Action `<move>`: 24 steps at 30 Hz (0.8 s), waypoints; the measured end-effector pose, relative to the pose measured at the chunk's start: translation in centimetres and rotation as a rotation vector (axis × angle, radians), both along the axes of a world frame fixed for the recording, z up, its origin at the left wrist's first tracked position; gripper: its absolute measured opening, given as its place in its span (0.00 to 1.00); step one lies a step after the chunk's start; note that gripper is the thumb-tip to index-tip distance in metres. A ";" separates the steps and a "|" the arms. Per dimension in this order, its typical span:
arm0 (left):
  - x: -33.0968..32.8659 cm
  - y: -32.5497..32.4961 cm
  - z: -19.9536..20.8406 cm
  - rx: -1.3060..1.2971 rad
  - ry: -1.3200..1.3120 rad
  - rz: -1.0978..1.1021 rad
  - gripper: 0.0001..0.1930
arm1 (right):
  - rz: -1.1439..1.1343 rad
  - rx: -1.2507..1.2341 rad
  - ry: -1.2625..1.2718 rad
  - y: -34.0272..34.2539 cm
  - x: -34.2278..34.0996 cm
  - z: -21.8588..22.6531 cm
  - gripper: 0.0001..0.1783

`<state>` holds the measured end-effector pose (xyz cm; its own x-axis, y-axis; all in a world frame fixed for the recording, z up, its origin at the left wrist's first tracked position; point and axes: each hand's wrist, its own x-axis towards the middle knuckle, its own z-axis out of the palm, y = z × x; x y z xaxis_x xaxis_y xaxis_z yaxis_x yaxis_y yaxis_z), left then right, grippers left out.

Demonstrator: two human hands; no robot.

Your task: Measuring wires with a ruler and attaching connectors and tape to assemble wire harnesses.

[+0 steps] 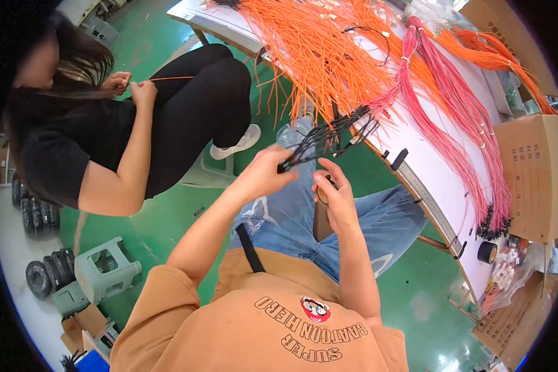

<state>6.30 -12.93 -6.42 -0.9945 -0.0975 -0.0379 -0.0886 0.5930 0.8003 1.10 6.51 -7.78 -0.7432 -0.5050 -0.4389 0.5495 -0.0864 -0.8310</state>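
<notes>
Seated person in a tan cotton T-shirt (242, 328), blue jeans (291, 232), works at the near-left edge of a white-topped counter (425, 161). Left hand (268, 170): fingers closed tight on one end of a thin black wire bundle (307, 142); the bundle is off the counter, above the lap, its far end fanning out by the pink wires at the edge. Right hand (335, 195): just right of and nearer than the bundle, fingers curled round a small dark rounded item (323, 189), thumb and forefinger raised slightly apart; item too blurred and covered to identify.

Writing: T-shirt has curved rows of dark outlined capitals, readable but upside down from the far side, beside a red-and-white cartoon face print (316, 308). Brown cardboard box (527, 177) at right: dark printed characters and form lines. Second carton (514, 328), near right, also printed, partly covered. Pale ruler strip (432, 208) along the counter edge, markings too small to read.

On the counter: loose heap of thin orange wires (328, 56), far side; long tied pink wires (471, 124) with black tips, right. Black tape roll (487, 252) near right corner. Far left, co-worker in black (84, 149), both hands on a single orange wire (170, 78).
</notes>
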 end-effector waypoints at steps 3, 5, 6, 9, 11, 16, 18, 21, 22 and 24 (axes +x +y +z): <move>3.3 -0.6 4.2 0.655 -0.445 -0.207 0.11 | 0.070 -0.112 -0.086 0.4 0.6 1.0 0.23; 5.3 -1.1 5.6 0.922 -0.431 -0.184 0.14 | 0.158 -0.207 -0.102 0.3 0.9 1.7 0.24; 6.0 -1.4 5.7 0.918 -0.434 -0.165 0.14 | 0.207 -0.255 -0.119 0.3 1.0 1.5 0.23; 7.8 -1.8 5.9 1.132 -0.590 -0.146 0.16 | 0.257 -0.381 -0.181 0.3 1.6 2.0 0.23; 8.6 -1.6 6.0 1.122 -0.628 -0.120 0.17 | 0.282 -0.389 -0.173 0.0 2.1 2.5 0.23; 10.3 -0.9 6.7 1.043 -0.591 -0.088 0.23 | 0.330 -0.335 -0.162 -1.1 2.2 3.4 0.23; 11.3 -1.0 6.8 0.978 -0.600 -0.081 0.22 | 0.337 -0.309 -0.168 -2.0 2.7 3.5 0.23; 12.3 -0.5 6.9 0.843 -0.569 -0.061 0.19 | 0.374 -0.228 -0.131 -3.5 3.1 3.3 0.20; 12.8 -0.4 6.9 0.743 -0.543 -0.003 0.17 | 0.383 -0.209 -0.143 -3.9 3.1 3.5 0.18; 13.1 0.5 7.6 0.552 -0.486 0.127 0.13 | 0.382 -0.190 -0.145 -4.1 2.9 3.7 0.17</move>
<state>19.41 -12.46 1.16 -0.8354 -0.0501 -0.5474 -0.5497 0.0783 0.8317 3.97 2.38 -4.12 -0.4252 -0.8128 -0.3981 0.6815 0.0019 -0.7318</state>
